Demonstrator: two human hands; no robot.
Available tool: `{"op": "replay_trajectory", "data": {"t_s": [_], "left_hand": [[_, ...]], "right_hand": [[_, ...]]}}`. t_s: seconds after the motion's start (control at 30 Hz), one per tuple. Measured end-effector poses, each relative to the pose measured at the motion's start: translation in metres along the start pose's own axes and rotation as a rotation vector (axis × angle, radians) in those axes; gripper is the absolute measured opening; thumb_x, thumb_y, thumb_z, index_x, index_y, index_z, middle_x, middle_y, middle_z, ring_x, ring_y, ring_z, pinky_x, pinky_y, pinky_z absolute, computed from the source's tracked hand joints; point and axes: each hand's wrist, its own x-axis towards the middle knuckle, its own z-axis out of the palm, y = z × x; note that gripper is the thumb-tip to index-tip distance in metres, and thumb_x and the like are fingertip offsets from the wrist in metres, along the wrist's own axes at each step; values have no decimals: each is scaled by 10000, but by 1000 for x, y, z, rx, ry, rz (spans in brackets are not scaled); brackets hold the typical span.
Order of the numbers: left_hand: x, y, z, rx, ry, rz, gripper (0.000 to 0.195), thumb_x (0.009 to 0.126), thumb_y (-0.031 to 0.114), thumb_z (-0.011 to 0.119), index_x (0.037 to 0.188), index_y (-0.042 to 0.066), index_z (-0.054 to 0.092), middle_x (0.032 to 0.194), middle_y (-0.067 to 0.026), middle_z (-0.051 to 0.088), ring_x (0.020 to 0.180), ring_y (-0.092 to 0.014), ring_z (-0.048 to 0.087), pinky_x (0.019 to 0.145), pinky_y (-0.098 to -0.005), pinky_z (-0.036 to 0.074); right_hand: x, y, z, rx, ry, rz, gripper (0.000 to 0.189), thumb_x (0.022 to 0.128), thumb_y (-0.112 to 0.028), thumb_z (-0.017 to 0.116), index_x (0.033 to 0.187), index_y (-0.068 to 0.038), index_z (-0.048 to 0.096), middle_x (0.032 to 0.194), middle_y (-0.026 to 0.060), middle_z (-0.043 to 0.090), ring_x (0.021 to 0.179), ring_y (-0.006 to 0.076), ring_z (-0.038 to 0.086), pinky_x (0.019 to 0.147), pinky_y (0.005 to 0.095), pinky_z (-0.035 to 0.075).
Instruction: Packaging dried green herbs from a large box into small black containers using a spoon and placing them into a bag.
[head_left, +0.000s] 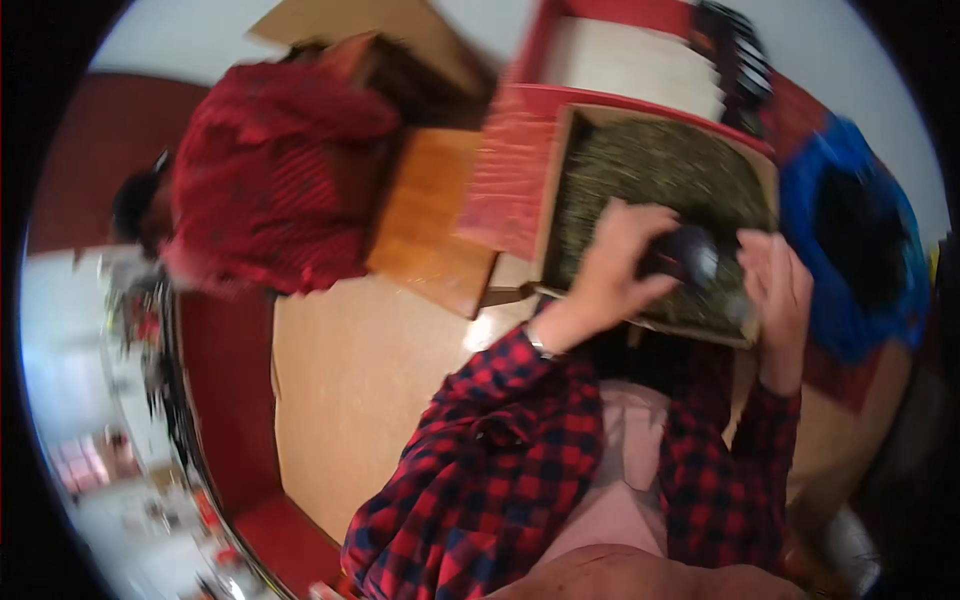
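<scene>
A cardboard box (547, 195) filled with dark green, shredded, dried plant-like material (660, 161) is in front of me. A dark, rounded, shiny object (694, 255) lies over the material between my hands; blur hides what it is. My left hand (622, 262) is at its left side with thumb and fingers apart, close to it; whether they touch cannot be told. My right hand (776, 289) is over the box's right edge, fingers apart from the dark object and nothing seen in them.
A blue plastic bag (802, 217) with dark contents stands right of the box. Behind is a red-edged tray (630, 64) with a pale bottom. A wooden board (431, 217) lies left, beside a person in red (277, 180). A cardboard flap (360, 19) rises behind them.
</scene>
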Motion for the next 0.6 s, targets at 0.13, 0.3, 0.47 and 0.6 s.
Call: {"op": "replay_trajectory", "data": {"t_s": [0.13, 0.3, 0.47, 0.6], "left_hand": [[0, -4, 4, -116, 28, -39, 673, 682, 1, 876, 1280, 42, 569, 1317, -154, 647, 1256, -287, 612, 1139, -449, 418], [-9, -12, 17, -234, 70, -84, 669, 673, 39, 851, 1281, 87, 576, 1319, -130, 669, 1268, -321, 624, 1191, -569, 325], [-12, -14, 14, -159, 51, -11, 672, 670, 34, 852, 1277, 83, 569, 1323, -133, 664, 1274, -332, 618, 1184, -587, 331], [-12, -12, 13, -124, 53, 31, 669, 664, 29, 856, 1268, 79, 575, 1320, -140, 663, 1282, -352, 609, 1180, -603, 328]], "right_hand": [[0, 3, -22, -147, 136, -302, 485, 1134, -287, 320, 1121, 3, 708, 883, 16, 615, 761, 89, 496, 702, 242, 398], [-22, 4, -31, 10, 225, -146, 486, 1135, -246, 305, 960, 0, 687, 780, 12, 554, 644, 66, 423, 600, 238, 329], [-29, -15, -12, -31, 237, -549, 412, 1096, -176, 382, 887, 4, 688, 742, 26, 564, 631, 71, 451, 573, 247, 344], [-31, -20, -1, -112, 181, -756, 335, 1046, -152, 444, 876, 6, 686, 745, 58, 593, 634, 110, 486, 575, 264, 377]]}}
